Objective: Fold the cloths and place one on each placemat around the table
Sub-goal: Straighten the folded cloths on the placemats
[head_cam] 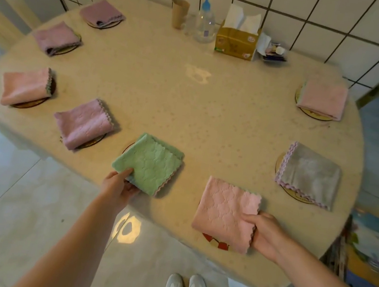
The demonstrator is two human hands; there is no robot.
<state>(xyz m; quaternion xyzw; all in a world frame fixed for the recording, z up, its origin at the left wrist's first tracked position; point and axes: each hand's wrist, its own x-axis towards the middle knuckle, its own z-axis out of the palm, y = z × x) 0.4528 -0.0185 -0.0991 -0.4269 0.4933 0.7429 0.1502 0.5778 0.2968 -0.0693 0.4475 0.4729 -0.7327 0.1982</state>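
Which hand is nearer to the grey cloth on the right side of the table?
Right. The right hand pinches the pink cloth just below and left of the grey cloth. The left hand grips the green cloth much farther left, across the near edge.

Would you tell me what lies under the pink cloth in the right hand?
Under the pink cloth, a placemat's red-and-white edge peeks out; the rest is covered.

8 folded cloths lie round the table (188, 108): 6 pinkish or mauve, 1 green cloth (153, 165), 1 grey cloth (309, 174). At the far edge: 1 cup (179, 13), 1 pump bottle (205, 20), 1 tissue box (237, 41). 2 hands show.
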